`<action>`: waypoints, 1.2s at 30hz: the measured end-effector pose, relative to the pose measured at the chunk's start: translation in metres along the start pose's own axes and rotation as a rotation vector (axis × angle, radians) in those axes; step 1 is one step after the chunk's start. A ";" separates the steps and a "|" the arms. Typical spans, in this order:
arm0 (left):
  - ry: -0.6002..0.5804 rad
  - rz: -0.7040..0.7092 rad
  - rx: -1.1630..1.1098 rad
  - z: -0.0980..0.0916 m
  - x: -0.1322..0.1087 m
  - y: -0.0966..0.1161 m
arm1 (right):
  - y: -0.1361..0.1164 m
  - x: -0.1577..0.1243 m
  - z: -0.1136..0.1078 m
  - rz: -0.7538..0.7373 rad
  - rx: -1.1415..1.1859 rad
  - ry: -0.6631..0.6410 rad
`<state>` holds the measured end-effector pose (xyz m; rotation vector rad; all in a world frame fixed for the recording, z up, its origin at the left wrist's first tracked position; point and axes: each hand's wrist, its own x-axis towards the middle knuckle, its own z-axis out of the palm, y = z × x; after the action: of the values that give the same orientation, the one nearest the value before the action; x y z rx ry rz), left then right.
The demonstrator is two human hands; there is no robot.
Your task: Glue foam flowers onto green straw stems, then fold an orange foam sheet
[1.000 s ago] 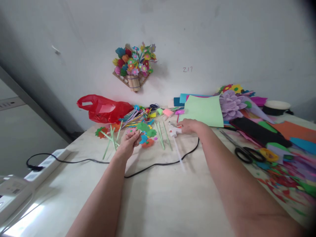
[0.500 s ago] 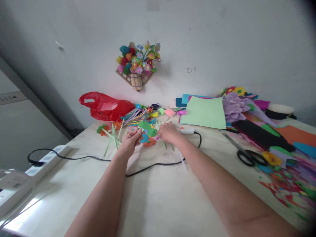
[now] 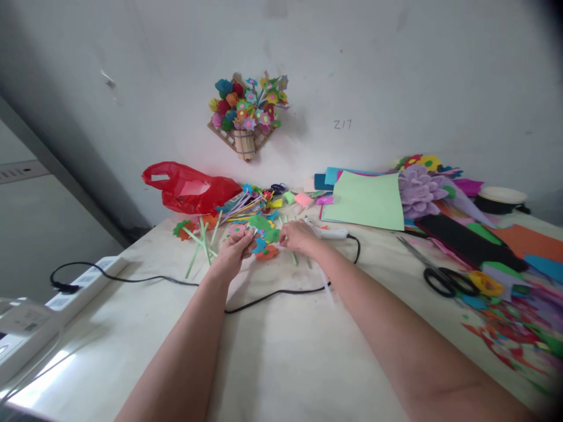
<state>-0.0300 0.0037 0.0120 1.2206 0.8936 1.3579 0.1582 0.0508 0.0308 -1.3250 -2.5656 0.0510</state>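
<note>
My left hand (image 3: 235, 251) is closed in a pinch at the edge of the colourful flower pile. Something small and pale shows at its fingertips, too small to name. Close by on the right, my right hand (image 3: 299, 237) has its fingers drawn together over the table; what they hold, if anything, is hidden. Between the hands lie green foam cutouts (image 3: 263, 224), a blue flower cutout (image 3: 260, 245) and an orange flower cutout (image 3: 268, 253). A white glue gun (image 3: 333, 234) with a black cord lies just beyond my right wrist. Light green strips (image 3: 204, 241) lie left of my left hand.
A red plastic bag (image 3: 189, 190) lies at the back left. Scissors (image 3: 440, 275), a green sheet (image 3: 368, 200) and coloured scraps (image 3: 510, 334) cover the right side. The black cord (image 3: 277, 293) crosses the table from a power strip (image 3: 94, 275). A flower basket (image 3: 244, 143) hangs on the wall.
My right hand's fingers, spread over the pieces before, have now drawn together beside the green cutouts. My left hand keeps its pinch in nearly the same place.
</note>
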 end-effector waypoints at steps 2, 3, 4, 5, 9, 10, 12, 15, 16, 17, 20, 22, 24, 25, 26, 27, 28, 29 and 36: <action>-0.004 0.003 0.005 0.000 0.000 0.001 | 0.004 0.002 -0.003 0.083 0.155 0.018; -0.009 0.001 0.010 0.001 -0.001 0.001 | 0.006 0.003 -0.004 0.115 0.248 0.048; -0.014 -0.002 0.015 0.001 -0.001 0.001 | 0.009 0.005 -0.005 0.130 0.349 0.090; -0.021 -0.006 0.020 0.001 -0.002 0.002 | 0.011 0.007 -0.007 0.129 0.455 0.143; -0.060 -0.021 0.038 0.002 -0.003 0.003 | 0.012 0.012 -0.015 0.073 0.844 0.372; -0.067 -0.023 0.041 0.002 -0.003 0.003 | 0.010 0.012 -0.018 0.077 0.918 0.405; -0.073 -0.026 0.040 0.002 -0.003 0.003 | 0.004 0.010 -0.024 0.094 1.025 0.436; -0.060 -0.022 0.026 0.002 -0.003 0.003 | -0.006 0.006 -0.030 0.082 1.101 0.458; -0.057 -0.019 0.020 0.003 -0.003 0.003 | -0.009 0.005 -0.032 0.070 1.116 0.468; -0.057 -0.018 0.013 0.003 -0.003 0.003 | -0.011 0.005 -0.032 0.056 1.130 0.477; -0.060 -0.022 -0.001 0.003 -0.004 0.004 | -0.016 0.006 -0.031 0.021 1.172 0.488; -0.055 -0.027 -0.002 0.004 -0.004 0.004 | -0.018 0.007 -0.029 0.001 1.185 0.478; -0.053 -0.028 -0.001 0.005 -0.005 0.005 | -0.019 0.008 -0.027 -0.013 1.175 0.471; -0.053 -0.029 -0.001 0.005 -0.005 0.006 | -0.019 0.008 -0.026 -0.017 1.163 0.474; -0.054 -0.030 -0.001 0.005 -0.005 0.006 | -0.020 0.009 -0.025 -0.019 1.148 0.482; -0.054 -0.033 0.000 0.006 -0.005 0.007 | -0.020 0.010 -0.024 -0.020 1.130 0.492; -0.052 -0.037 0.002 0.006 -0.005 0.007 | -0.020 0.010 -0.023 -0.020 1.111 0.503; -0.049 -0.040 0.005 0.007 -0.006 0.008 | -0.020 0.011 -0.022 -0.021 1.093 0.514; -0.046 -0.050 0.030 0.008 -0.005 0.008 | -0.021 0.011 -0.021 -0.057 1.043 0.512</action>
<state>-0.0244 -0.0037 0.0200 1.2400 0.9096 1.2760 0.1409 0.0455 0.0561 -0.7085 -1.6837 0.7962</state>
